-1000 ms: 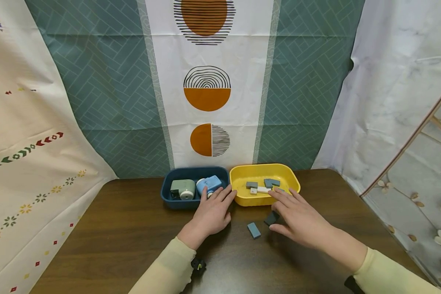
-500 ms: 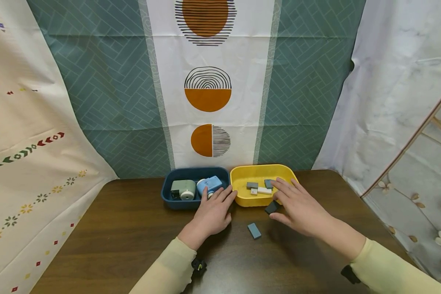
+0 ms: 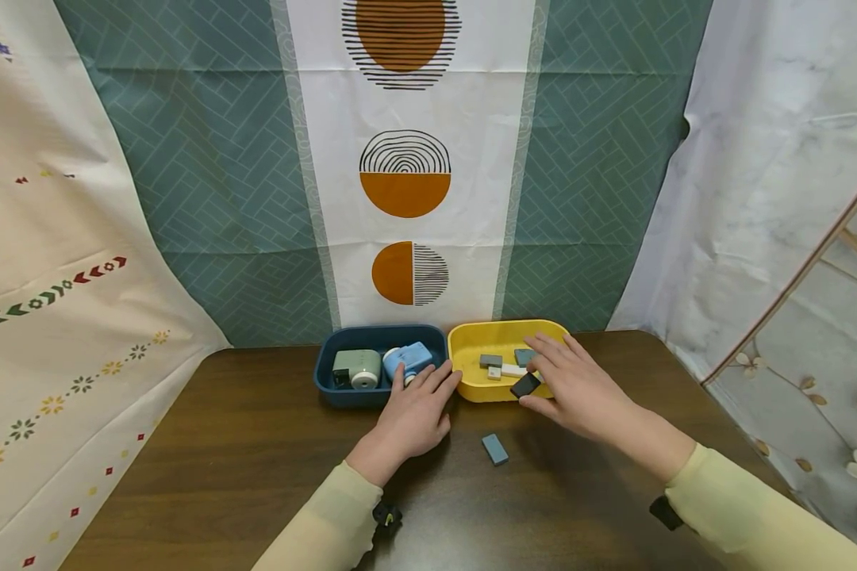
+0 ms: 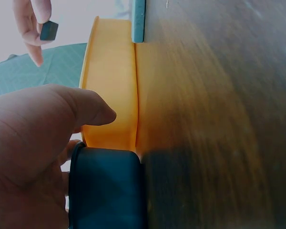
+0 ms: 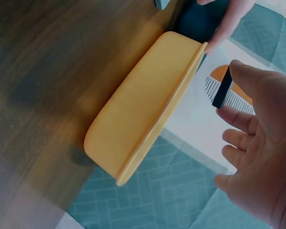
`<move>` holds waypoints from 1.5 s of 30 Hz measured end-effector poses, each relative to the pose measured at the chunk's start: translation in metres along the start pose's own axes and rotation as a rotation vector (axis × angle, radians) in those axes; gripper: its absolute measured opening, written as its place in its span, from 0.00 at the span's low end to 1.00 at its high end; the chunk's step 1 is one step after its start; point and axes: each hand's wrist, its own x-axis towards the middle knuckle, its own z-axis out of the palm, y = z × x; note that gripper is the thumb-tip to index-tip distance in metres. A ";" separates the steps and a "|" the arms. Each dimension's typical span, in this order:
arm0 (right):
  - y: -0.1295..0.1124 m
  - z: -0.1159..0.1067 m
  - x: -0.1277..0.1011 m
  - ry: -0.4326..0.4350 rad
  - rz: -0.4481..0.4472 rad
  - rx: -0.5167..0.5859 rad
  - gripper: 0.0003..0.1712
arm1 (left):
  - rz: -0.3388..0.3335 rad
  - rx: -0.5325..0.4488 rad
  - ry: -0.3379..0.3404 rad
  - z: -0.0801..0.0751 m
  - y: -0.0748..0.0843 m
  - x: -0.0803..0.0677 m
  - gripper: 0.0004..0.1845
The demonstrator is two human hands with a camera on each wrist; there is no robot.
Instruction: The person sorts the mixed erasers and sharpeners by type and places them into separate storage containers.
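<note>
My right hand [image 3: 578,388] pinches a black block [image 3: 525,385] between thumb and finger, raised over the front rim of the yellow bin [image 3: 482,392]. In the right wrist view the black block [image 5: 222,87] shows edge-on, held above the rim. My left hand [image 3: 413,420] lies with fingers spread over the front rims where the navy bin [image 3: 357,400] meets the yellow one; its fingers hold nothing. Inside the yellow bin are a grey block [image 3: 490,360], white blocks [image 3: 513,370] and blue-grey blocks [image 3: 524,357], the last partly behind my right fingers.
A blue-grey block [image 3: 495,450] lies on the brown table [image 3: 257,476] in front of the yellow bin. The navy bin holds a green toy camera [image 3: 357,367] and a blue toy camera [image 3: 409,359]. Patterned cloth [image 3: 593,159] hangs right behind the bins.
My right hand has lifted the black block off the table and brought it up to the yellow bin's front rim. The left hand has stayed in place.
</note>
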 end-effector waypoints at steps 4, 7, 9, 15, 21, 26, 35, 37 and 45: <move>0.004 0.001 0.006 0.015 0.004 -0.007 0.23 | -0.001 0.005 0.002 0.000 0.000 0.000 0.39; 0.006 0.001 0.011 0.017 0.012 -0.009 0.23 | -0.001 0.009 0.002 0.000 0.000 0.001 0.39; 0.007 0.002 0.015 0.009 0.024 -0.007 0.24 | 0.002 0.010 0.003 0.001 0.000 0.001 0.39; 0.011 0.003 0.025 -0.013 0.055 -0.009 0.25 | 0.006 0.021 0.005 0.001 0.000 0.001 0.39; 0.016 0.006 0.035 -0.037 0.085 -0.019 0.26 | 0.002 0.023 0.000 0.000 0.001 0.000 0.40; 0.021 0.010 0.045 -0.057 0.112 -0.028 0.26 | 0.001 0.024 -0.001 -0.001 0.001 0.000 0.40; 0.029 0.014 0.055 -0.087 0.146 -0.037 0.26 | 0.001 0.027 -0.004 -0.001 0.001 0.001 0.40; 0.030 0.015 0.057 -0.098 0.157 -0.033 0.26 | -0.001 0.030 -0.006 0.000 0.001 0.001 0.40; 0.036 0.017 0.064 -0.143 0.195 -0.014 0.27 | -0.009 0.034 -0.009 0.000 0.001 0.001 0.40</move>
